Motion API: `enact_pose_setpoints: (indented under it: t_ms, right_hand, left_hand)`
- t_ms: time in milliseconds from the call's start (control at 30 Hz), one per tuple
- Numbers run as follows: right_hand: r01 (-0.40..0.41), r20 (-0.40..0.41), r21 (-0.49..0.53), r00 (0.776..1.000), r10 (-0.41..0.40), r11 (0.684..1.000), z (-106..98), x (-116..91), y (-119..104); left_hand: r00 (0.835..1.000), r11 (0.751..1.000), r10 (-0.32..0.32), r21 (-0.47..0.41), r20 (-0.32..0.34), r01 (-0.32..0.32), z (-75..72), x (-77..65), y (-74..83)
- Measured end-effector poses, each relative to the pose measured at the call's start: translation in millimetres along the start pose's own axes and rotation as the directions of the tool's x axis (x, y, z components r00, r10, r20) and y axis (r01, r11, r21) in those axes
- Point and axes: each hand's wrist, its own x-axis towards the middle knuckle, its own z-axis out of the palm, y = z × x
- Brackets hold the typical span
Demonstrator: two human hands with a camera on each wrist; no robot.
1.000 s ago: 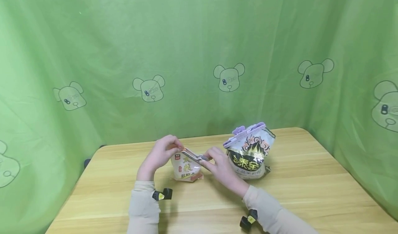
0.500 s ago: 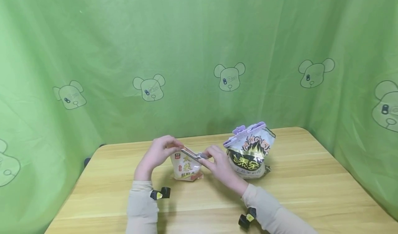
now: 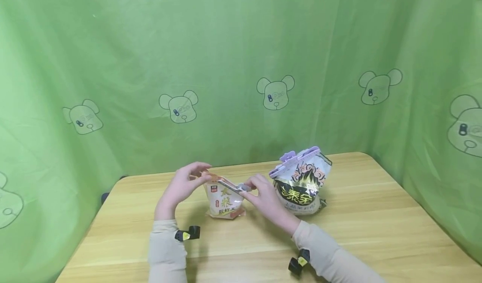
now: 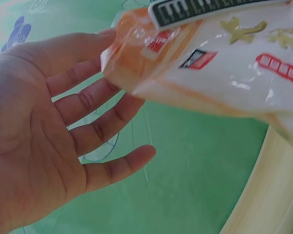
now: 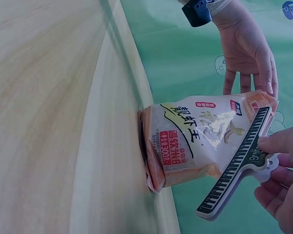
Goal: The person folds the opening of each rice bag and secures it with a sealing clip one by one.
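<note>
A small white and orange snack bag (image 3: 224,199) stands on the table, its orange top corner free to the left. Across its top lies a long clip (image 5: 239,158) with a piano-key pattern. My right hand (image 3: 263,197) pinches the clip's grey handle between thumb and fingers. My left hand (image 4: 53,126) is at the bag's orange upper corner, fingers nearly straight and spread. Its thumb tip touches that corner in the left wrist view, and some fingertips are hidden behind the bag.
A larger black and white bag (image 3: 301,191), closed with a purple clip (image 3: 295,161), stands to the right of the right hand. The wooden table (image 3: 357,241) ends at the back against a green curtain (image 3: 226,44) with bear faces.
My left hand has drawn back to the left and its fingers have spread, so more of the bag's orange corner shows. The right hand stays on the clip.
</note>
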Motion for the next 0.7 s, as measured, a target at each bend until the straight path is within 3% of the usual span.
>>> enact_pose_setpoints:
  t_ms: [400, 533, 700]
  right_hand:
    - [-0.004, -0.01, -0.019, 1.0, 0.004, 1.0, 1.2, 0.4, 0.4]
    - [-0.012, -0.004, -0.005, 1.0, 0.012, 1.0, 1.5, 0.7, 1.1]
    - [-0.012, -0.008, 0.006, 1.0, 0.012, 1.0, 2.0, 1.1, 2.5]
  left_hand:
    - [0.997, 0.997, -0.067, -0.035, -0.05, 0.065, -9.0, -3.0, -19.0]
    - [0.995, 0.987, -0.102, -0.124, -0.021, 0.099, -6.2, -2.8, -26.3]
    - [0.993, 0.951, -0.116, -0.289, 0.007, 0.113, -0.4, -0.5, -35.3]
